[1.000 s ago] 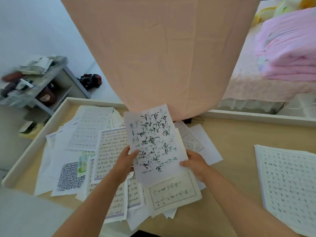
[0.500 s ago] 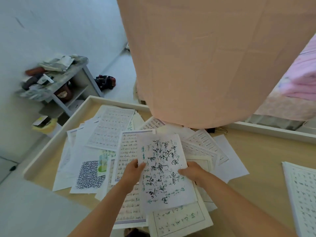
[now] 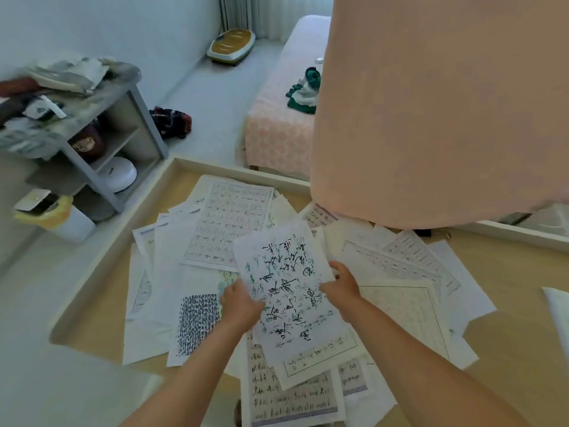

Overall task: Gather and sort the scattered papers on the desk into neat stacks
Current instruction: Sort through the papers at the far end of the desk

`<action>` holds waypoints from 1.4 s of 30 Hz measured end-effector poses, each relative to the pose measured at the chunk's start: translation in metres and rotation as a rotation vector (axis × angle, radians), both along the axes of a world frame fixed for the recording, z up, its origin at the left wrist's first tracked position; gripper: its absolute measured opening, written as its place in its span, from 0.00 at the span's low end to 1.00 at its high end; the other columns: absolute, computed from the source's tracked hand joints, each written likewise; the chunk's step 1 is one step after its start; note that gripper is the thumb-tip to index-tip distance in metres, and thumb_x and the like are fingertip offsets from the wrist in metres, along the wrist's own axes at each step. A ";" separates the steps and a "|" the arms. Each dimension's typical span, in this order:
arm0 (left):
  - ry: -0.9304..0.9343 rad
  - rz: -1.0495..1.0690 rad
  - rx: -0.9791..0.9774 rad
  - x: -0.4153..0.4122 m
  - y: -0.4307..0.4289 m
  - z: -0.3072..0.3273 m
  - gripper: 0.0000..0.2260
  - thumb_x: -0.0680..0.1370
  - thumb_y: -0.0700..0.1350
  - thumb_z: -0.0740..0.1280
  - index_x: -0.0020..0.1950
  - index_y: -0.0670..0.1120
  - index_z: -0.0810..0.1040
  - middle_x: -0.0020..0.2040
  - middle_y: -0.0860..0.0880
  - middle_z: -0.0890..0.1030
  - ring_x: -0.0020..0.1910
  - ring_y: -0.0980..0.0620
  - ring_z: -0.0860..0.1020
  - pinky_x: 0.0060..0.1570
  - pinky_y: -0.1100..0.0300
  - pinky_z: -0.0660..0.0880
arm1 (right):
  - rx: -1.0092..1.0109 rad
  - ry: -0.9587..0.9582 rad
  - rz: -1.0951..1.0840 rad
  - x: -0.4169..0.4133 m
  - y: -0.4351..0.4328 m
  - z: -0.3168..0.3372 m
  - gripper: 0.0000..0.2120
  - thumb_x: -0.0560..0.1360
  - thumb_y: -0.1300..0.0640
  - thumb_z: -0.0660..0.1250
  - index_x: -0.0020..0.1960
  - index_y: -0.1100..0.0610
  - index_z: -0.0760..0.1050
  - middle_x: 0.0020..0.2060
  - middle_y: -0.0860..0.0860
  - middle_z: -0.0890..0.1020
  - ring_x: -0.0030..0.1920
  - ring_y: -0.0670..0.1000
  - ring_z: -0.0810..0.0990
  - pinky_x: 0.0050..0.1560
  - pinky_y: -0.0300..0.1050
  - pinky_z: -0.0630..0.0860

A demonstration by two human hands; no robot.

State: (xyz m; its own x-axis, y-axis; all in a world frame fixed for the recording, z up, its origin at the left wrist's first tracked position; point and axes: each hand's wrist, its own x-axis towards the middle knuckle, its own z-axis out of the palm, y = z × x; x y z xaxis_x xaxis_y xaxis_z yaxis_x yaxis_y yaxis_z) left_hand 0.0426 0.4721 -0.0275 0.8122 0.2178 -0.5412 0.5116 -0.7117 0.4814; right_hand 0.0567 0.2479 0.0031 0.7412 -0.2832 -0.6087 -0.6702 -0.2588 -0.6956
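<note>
Head view: since the earlier frames the brush-written sheet (image 3: 286,291) is kept lifted over the scattered papers (image 3: 172,272), grip unchanged; only the view is swung left. It is pinched at its side edges by the left hand (image 3: 241,303) and right hand (image 3: 340,283), both clamped on it. Loose sheets are spread over the desk's (image 3: 523,349) left half; a stack (image 3: 558,315) is cut off at the right edge. Sorting is judged barely begun.

The pale wooden surface (image 3: 523,365) has a raised light rim. Overlapping papers (image 3: 400,266) lie across its left and middle. A separate white sheet (image 3: 558,312) lies at its right edge.
</note>
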 end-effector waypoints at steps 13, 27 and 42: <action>0.102 0.285 -0.626 -0.004 0.045 -0.002 0.20 0.79 0.40 0.68 0.70 0.41 0.71 0.59 0.46 0.77 0.51 0.48 0.80 0.43 0.60 0.77 | -0.295 0.014 -0.097 -0.023 0.023 -0.005 0.07 0.75 0.61 0.69 0.52 0.55 0.77 0.46 0.50 0.82 0.39 0.49 0.79 0.33 0.40 0.70; 0.132 0.338 -0.645 0.000 0.022 0.007 0.08 0.83 0.46 0.61 0.55 0.44 0.76 0.50 0.42 0.82 0.46 0.44 0.82 0.47 0.47 0.81 | -0.101 -0.031 -0.248 -0.082 -0.043 0.014 0.08 0.77 0.54 0.70 0.54 0.55 0.80 0.46 0.52 0.84 0.44 0.52 0.83 0.36 0.40 0.75; 0.118 0.065 -0.809 0.001 -0.003 0.019 0.11 0.79 0.35 0.66 0.59 0.46 0.74 0.54 0.47 0.83 0.50 0.49 0.82 0.57 0.47 0.78 | 0.046 -0.054 -0.066 -0.084 -0.022 0.006 0.25 0.72 0.62 0.74 0.64 0.48 0.68 0.54 0.47 0.81 0.52 0.46 0.80 0.48 0.40 0.77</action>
State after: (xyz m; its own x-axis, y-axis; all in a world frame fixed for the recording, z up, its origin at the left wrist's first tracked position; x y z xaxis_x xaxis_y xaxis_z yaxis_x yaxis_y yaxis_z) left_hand 0.0441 0.4688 -0.0087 0.7395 -0.2320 -0.6319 0.6188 -0.1350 0.7738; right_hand -0.0270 0.2257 0.0089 0.7541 -0.3049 -0.5817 -0.6457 -0.1825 -0.7415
